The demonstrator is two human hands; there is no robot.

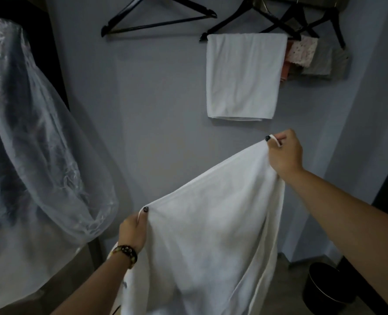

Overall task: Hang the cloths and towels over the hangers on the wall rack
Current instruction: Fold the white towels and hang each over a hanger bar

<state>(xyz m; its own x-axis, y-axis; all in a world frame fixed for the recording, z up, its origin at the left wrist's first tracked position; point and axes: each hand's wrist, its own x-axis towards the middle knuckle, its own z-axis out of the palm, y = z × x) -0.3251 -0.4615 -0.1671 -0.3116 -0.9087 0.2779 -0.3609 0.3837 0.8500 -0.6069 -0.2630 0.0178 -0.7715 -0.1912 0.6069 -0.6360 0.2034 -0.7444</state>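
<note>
From the head camera, both bare arms reach forward and up toward a grey wall. The left hand, a beaded bracelet on its wrist, sits low and near the middle, thumb and fingers pinching one top corner of a large white towel. The right hand is raised higher and further right, its arm stretched out, pinching the other top corner between thumb and curled fingers. The towel's top edge slopes tautly between the two hands, and the rest hangs down in front of the person, below the rack.

On the wall above, an empty black hanger hangs at left. Beside it a second black hanger carries a folded white towel over its bar. Further right, more hangers overlap; a floral cloth and a grey cloth hang there, partly hidden behind the folded towel and each other.

The rack itself is cut off at the top edge. The held towel's lower end runs out of view. At left hangs a clear plastic cover over something dark and indistinct. A black bin stands at lower right, partly behind the right arm.
</note>
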